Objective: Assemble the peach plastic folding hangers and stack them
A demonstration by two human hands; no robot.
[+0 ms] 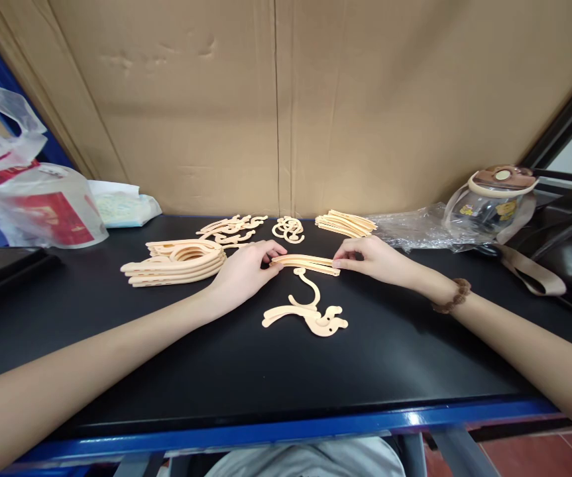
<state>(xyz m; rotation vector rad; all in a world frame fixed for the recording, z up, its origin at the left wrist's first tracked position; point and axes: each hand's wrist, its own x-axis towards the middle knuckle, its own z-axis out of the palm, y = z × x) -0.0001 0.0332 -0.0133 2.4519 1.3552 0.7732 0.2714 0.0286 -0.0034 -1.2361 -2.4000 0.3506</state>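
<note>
Peach-coloured curved plastic strips, seemingly two lying close together, span the space between my hands at the middle of the table. My left hand has its thumb and fingers closed on their left end. At the right end, my right hand pinches them between thumb and fingertips. Just below lies a hook piece, its lower end by a flat hanger part with a curved arm and an animal-shaped end. Beside my left forearm sits a stack of hanger pieces.
Toward the back lie loose small hanger parts, a pile of hooks and a bundle of strips. A plastic bag and phone-like black object are left; clear wrap, a jug and dark bag right.
</note>
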